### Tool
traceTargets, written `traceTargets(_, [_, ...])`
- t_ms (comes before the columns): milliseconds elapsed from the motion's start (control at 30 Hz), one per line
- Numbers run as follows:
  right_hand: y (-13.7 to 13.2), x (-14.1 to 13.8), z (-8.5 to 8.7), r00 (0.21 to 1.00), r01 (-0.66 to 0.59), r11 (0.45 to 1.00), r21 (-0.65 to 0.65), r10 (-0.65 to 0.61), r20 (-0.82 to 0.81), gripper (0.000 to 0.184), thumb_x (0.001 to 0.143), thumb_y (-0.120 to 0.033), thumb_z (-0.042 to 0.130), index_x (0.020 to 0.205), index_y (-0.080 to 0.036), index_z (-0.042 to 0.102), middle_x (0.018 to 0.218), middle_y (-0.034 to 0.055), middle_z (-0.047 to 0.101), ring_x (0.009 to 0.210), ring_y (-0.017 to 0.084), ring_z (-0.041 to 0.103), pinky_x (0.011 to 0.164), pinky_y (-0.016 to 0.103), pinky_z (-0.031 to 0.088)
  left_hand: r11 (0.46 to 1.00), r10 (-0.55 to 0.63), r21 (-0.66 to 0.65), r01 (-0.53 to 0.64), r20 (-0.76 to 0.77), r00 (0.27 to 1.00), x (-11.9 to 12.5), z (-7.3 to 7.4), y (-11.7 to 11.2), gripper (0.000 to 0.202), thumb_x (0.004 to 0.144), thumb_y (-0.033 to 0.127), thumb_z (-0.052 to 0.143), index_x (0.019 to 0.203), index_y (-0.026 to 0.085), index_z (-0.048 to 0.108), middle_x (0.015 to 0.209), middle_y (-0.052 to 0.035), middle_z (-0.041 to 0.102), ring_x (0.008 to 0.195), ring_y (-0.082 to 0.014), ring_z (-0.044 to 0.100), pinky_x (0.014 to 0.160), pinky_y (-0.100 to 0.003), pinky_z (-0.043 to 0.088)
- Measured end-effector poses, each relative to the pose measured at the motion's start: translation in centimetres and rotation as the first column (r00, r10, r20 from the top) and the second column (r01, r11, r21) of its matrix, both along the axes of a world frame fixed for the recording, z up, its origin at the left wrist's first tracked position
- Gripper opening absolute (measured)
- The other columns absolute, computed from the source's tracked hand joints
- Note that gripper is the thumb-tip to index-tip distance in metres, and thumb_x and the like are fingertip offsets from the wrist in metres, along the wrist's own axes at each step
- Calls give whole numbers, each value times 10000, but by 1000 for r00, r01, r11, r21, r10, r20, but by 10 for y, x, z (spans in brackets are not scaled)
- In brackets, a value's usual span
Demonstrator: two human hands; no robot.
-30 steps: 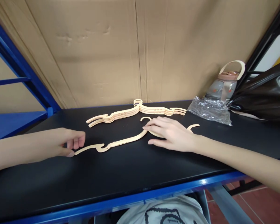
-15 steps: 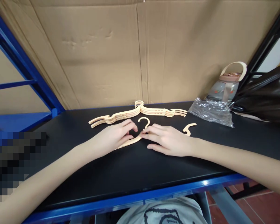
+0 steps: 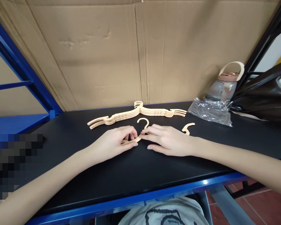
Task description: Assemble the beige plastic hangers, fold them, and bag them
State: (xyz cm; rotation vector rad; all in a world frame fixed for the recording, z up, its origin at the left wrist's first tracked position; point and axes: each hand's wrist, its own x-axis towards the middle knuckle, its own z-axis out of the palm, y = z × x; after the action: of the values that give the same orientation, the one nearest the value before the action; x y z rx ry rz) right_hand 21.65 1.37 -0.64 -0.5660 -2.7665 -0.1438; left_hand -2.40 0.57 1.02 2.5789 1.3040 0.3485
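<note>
A single cream plastic hanger [image 3: 143,124] lies flat on the black tabletop [image 3: 121,175], mostly covered by my hands. My left hand [image 3: 114,142] curls its fingers round the hanger's left arm near the hook. Over the right arm of the hanger rests my right hand [image 3: 167,140], fingers pinching it beside the hook; only that arm's curled end [image 3: 187,127] sticks out past the hand. A stack of several matching hangers [image 3: 138,113] lies just behind, untouched.
A cardboard sheet [image 3: 135,53] stands as a wall at the back. At the right rear are a crumpled clear plastic bag [image 3: 210,111], a water bottle with a loop handle [image 3: 226,84] and a dark bag [image 3: 264,97]. Blue shelf frame [image 3: 25,78] on the left.
My left hand has moved right from the hanger's left tip to its middle and closed on it next to my right hand. The hanger's left arm is now hidden.
</note>
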Motion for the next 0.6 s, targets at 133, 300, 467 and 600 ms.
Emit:
traceTargets(133, [2,9,14,999,34,999,8,-34,-5,379,975,-383,452,1281,-180,545,1285,100,559,1148,227,544,946,378,483,1000,-11,-5,11,9,1000,-2,-1,2,205,894,427,534,955,235,575,798,31,578,699,-131,530,627,-240,403])
traceTargets(300, [9,34,35,919,392,920,13,-391,-45,344,976,-403,444,1162,-169,613,1002,78,686,901,220,653,764,339,502,1000,-26,6,26,-4,1000,-7,0,4,208,897,430,533,969,241,584,795,34,577,697,-122,536,630,-233,407])
traceTargets(467, [7,43,35,733,615,773,159,-634,246,427,958,-489,447,1078,-139,660,901,110,725,847,278,686,657,330,458,999,-39,15,40,-11,999,-7,2,3,216,889,428,540,964,234,597,795,31,585,703,-121,543,629,-232,411])
traceTargets(600, [-6,31,34,637,655,707,268,-707,308,506,967,-528,394,1015,-101,662,787,136,712,790,289,695,586,303,406,999,-39,13,39,-18,999,-6,4,2,218,887,420,543,975,229,605,804,28,591,709,-121,550,633,-234,416])
